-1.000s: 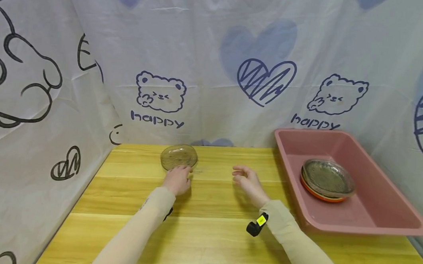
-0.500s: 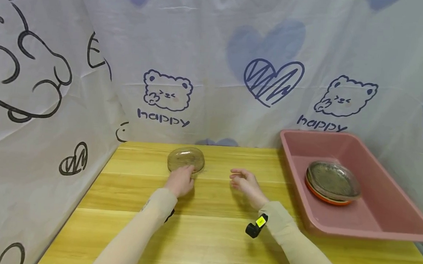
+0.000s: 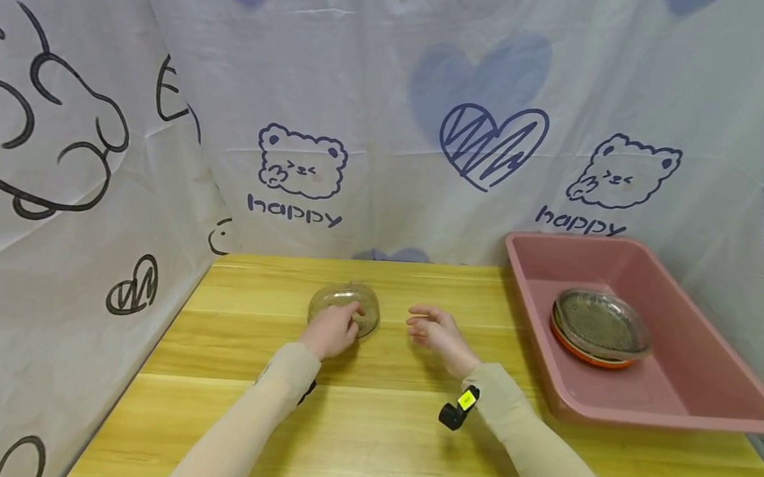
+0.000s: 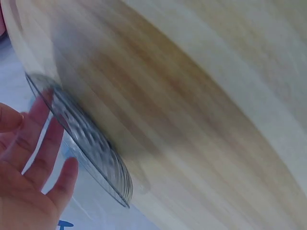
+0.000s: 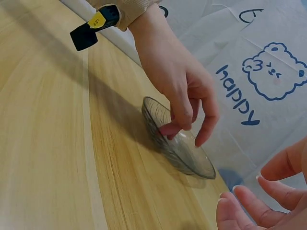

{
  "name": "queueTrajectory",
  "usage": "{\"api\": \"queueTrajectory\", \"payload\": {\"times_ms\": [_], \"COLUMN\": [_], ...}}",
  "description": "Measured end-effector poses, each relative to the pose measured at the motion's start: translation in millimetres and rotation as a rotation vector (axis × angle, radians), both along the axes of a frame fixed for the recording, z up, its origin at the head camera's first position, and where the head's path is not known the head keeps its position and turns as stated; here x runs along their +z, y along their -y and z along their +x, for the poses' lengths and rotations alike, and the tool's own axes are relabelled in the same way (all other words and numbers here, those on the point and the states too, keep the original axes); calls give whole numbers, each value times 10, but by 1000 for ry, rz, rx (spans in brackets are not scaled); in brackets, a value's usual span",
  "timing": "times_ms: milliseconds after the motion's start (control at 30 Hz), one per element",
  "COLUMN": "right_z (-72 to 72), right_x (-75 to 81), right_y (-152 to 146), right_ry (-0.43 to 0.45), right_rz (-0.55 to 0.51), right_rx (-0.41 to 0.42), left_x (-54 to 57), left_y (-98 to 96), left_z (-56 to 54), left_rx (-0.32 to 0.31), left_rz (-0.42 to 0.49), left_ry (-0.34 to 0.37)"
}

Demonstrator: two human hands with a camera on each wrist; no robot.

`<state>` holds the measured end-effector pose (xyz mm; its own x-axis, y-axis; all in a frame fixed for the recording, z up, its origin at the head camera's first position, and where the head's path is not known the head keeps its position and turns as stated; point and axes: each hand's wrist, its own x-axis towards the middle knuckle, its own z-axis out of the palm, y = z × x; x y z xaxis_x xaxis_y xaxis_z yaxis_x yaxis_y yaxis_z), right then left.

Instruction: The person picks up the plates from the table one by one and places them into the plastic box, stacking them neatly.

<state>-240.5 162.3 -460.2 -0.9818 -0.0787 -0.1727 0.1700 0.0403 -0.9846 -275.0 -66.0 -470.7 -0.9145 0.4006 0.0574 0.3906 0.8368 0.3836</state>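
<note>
A clear glass dish (image 3: pixel 368 315) with a ribbed outer side rests on the wooden table, just beyond my left hand (image 3: pixel 332 330). In the left wrist view, the fingers reach over the rim into the hollow of the dish (image 4: pixel 96 148), while the thumb stays apart from it. From the right wrist view, bent fingertips touch the inside of the dish (image 5: pixel 196 158). My right hand (image 3: pixel 440 337) hovers to the right of the dish, fingers loosely curved and holding nothing.
A pink plastic basin (image 3: pixel 546 373) stands at the right of the table (image 3: pixel 358 439). Inside it, a glass dish (image 3: pixel 601 323) sits stacked on an orange-rimmed plate (image 3: pixel 599 361). A printed cloth (image 3: pixel 389 109) hangs behind the table and along its left side.
The glass dish has slid to the right and nearer along with my left hand, whose fingers now reach further into it. My right hand has shifted slightly left. Earlier the head view turned slightly left.
</note>
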Motion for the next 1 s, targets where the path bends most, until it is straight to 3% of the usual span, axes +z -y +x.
{"api": "queueTrajectory", "payload": {"times_ms": [100, 200, 367, 533, 633, 867, 1000], "right_z": [1, 5, 6, 1, -9, -14, -20], "right_x": [-1, 6, 3, 5, 2, -15, -22], "right_y": [21, 42, 74, 115, 149, 180, 188], "right_ry": [11, 27, 31, 47, 61, 94, 101], "right_rz": [-4, -11, -28, -64, -88, -120, -132], "right_rx": [8, 15, 28, 29, 31, 30, 25], "left_x": [17, 24, 27, 21, -11, -70, -81], "left_y": [6, 40, 154, 295, 383, 485, 497], "left_z": [14, 8, -31, -47, -48, -48, -59], "left_rx": [-16, 14, 179, 335, 389, 432, 418], "left_rz": [15, 32, 68, 138, 184, 283, 319], "left_ry": [29, 12, -41, 6, 55, 204, 232]}}
